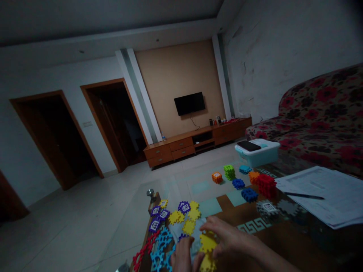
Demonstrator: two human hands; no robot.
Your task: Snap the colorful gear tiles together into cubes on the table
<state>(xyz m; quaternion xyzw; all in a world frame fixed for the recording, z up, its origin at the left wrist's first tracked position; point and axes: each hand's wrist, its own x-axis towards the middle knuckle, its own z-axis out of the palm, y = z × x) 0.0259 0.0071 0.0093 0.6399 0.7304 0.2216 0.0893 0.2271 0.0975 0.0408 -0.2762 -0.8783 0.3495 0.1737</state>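
Dim, patchy walls (263, 53) surround a glossy, key-patterned tabletop (225, 204). From here, the right hand (219, 234) arches loosely, thumb and fingers spread around yellow interlocking tiles (208, 241); the left hand (184, 256) curls just beside them. I can't tell whether either grips. Light, even edge pressure should suit such flat, plastic-looking, toothed squares.

L hand (183, 255) cut off at btm, papers (326, 181) unreadable.

Just my head cam, tilted a bit, looking over the table (224, 203) across the room at the TV (189, 104) upper-middle, my hands (224, 233) close at bottom centre.
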